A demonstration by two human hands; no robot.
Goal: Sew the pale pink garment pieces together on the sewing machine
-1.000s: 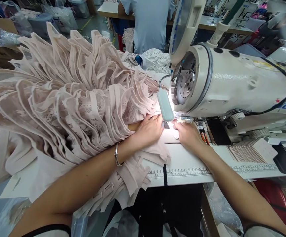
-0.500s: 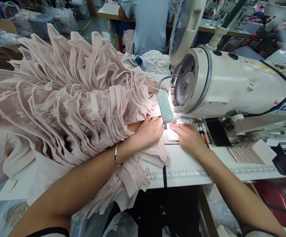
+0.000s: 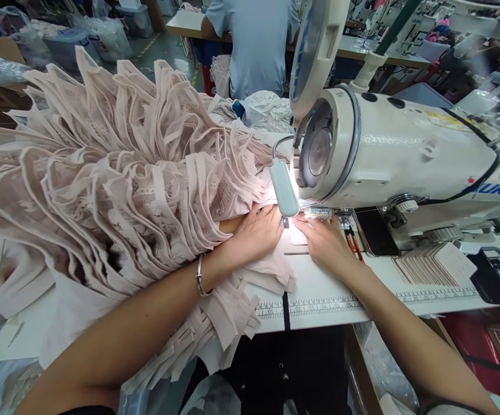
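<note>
Under the lit head of a white sewing machine (image 3: 388, 153), both my hands meet close to the needle area. My left hand (image 3: 261, 233), with a ring and a bangle, is closed on the edge of a pale pink lace-trimmed garment (image 3: 271, 271). A large bunched pile of similar garments (image 3: 146, 178) spreads around that forearm. My right hand (image 3: 325, 242) lies low on the machine bed, fingers together and tips beside the presser foot; glare hides what they pinch. A small grey-green lamp (image 3: 284, 189) hangs over the fingertips and covers the needle.
Orange-handled snips (image 3: 353, 245) and a dark phone (image 3: 376, 230) lie right of my right hand. Farther right is a fanned stack of cards (image 3: 435, 264). A ruler tape (image 3: 328, 305) runs along the table's front edge. A person in blue (image 3: 256, 49) sits ahead.
The view has shifted slightly, moving the machine a little to the left in the picture. Both hands stay by the needle area, with the right fingertips slightly closer to the left hand.
</note>
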